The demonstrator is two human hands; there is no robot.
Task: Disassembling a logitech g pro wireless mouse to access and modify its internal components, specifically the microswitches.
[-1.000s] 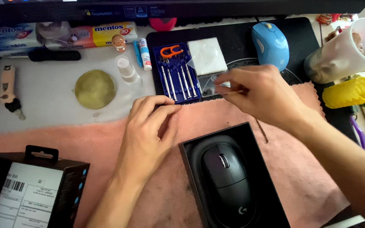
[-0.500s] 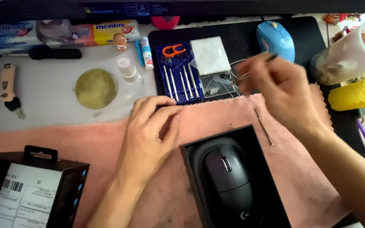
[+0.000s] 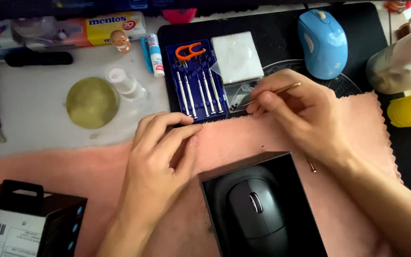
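right hand pinches a thin copper-coloured tool, tip over the clear parts tray beside the blue screwdriver case. left hand lies empty, fingers loosely curled, on the pink cloth. steady, shallow strokes would suit best.

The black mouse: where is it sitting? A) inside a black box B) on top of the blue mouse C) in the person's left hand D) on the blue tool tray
A: the black mouse lies nested in the open black box on the pink cloth, apart from both hands.
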